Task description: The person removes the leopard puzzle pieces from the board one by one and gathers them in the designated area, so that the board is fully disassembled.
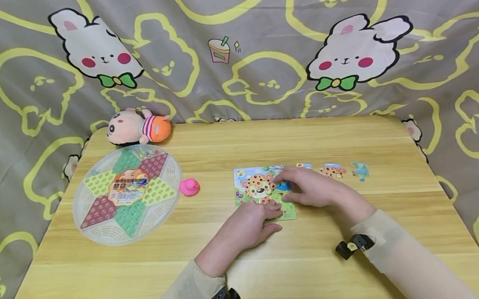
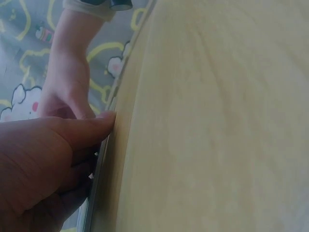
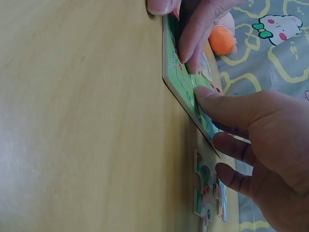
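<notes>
A jigsaw puzzle (image 1: 257, 186) with a spotted leopard cub on a green and blue scene lies flat on the table. My left hand (image 1: 251, 223) rests its fingers on the puzzle's lower part, its thumb by the near edge. From the right, my right hand (image 1: 312, 188) reaches over, thumb and forefinger apart on the puzzle's right side. In the right wrist view the right thumb presses the puzzle board (image 3: 181, 82), close to the left fingers (image 3: 195, 36). Whether a piece lies under either hand's fingers is hidden. Loose puzzle pieces (image 1: 332, 171) lie just beyond the right hand.
Another loose piece (image 1: 360, 170) lies farther right. Left of the puzzle are a pink rubber duck (image 1: 189, 187) and a round Chinese checkers board (image 1: 130, 227). Behind that board lies a plush doll (image 1: 137, 126). A patterned curtain (image 1: 254, 32) hangs along the wooden table's (image 1: 320, 267) back edge.
</notes>
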